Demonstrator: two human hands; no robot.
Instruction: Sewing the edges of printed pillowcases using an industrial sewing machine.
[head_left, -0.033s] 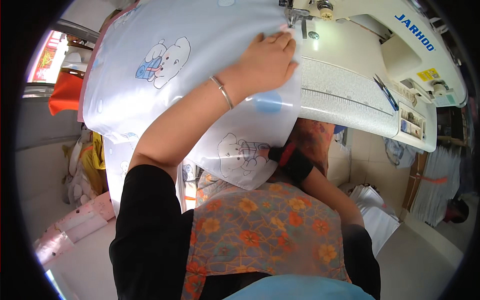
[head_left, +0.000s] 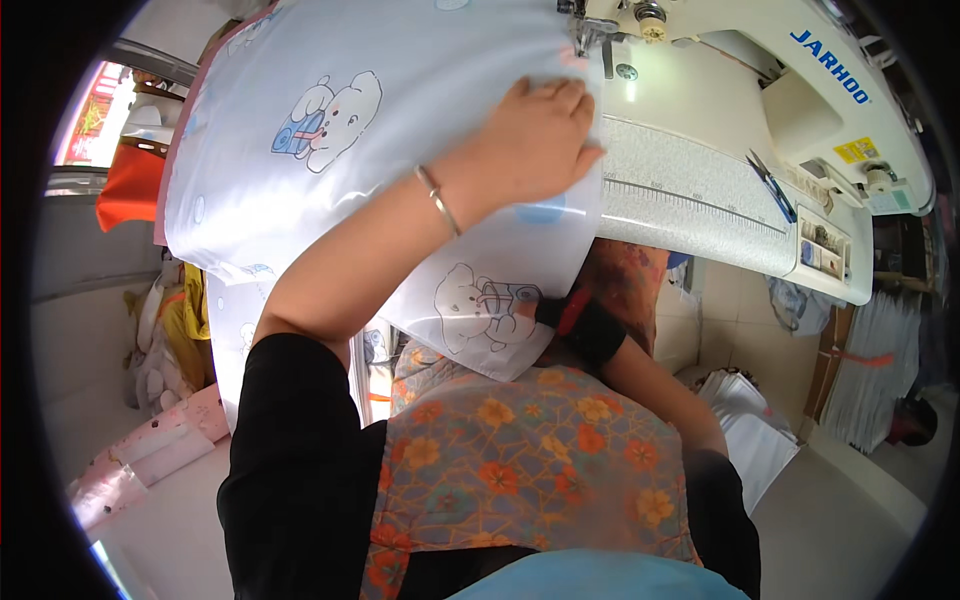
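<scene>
A shiny pale blue sheet (head_left: 420,60) printed with cartoon puppies spreads over the sewing machine bed, its right edge running up to the presser foot (head_left: 592,35). On that sheet, just short of the foot, my left hand (head_left: 545,135) lies palm down with its fingers stretched, slightly blurred by motion. The sheet's near corner hangs over my lap. Beneath that corner goes my right hand (head_left: 533,308), showing dimly through the sheet; its wrist wears a black band with a red strip. I cannot make out its fingers or what they hold.
The cream sewing machine (head_left: 800,70) arches over the right side. Blue-handled snips (head_left: 772,187) lie on its bed beside a small parts tray (head_left: 825,248). Stacked white sheets (head_left: 745,430) stand at lower right. Yellow cloth (head_left: 190,320) and pink rolls (head_left: 150,455) are at left.
My left hand has drawn a little toward me, away from the presser foot. The right arm and the sheet stay nearly as they were.
</scene>
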